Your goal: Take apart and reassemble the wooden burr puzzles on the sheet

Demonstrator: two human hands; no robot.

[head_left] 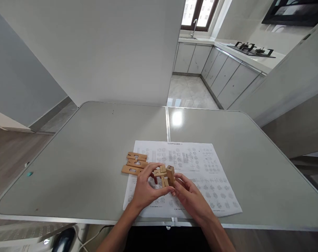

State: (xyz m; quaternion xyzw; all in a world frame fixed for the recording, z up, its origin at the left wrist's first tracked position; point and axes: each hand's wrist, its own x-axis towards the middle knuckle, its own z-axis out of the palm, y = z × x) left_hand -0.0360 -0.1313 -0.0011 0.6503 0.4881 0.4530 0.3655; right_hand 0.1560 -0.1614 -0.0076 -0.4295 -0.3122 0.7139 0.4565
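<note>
Both my hands hold a small cluster of interlocking wooden puzzle pieces [163,171] above a printed sheet. My left hand [147,189] grips the cluster from the left, thumb below and fingers behind it. Pinched at the right side by my right hand [189,194] is an upright wooden block [170,175] marked with a 2, standing against the other pieces. Just left of my left hand lie three flat wooden pieces with cut-out slots; the nearest slotted piece [129,170] partly overlaps the sheet. My fingers hide parts of the cluster.
The white instruction sheet [219,185] with small printed diagrams lies on the grey folding table [82,157]. A metal seam [167,122] crosses the tabletop. A small teal bit [29,174] sits near the left edge. Beyond the table are a wall and a kitchen counter [242,59].
</note>
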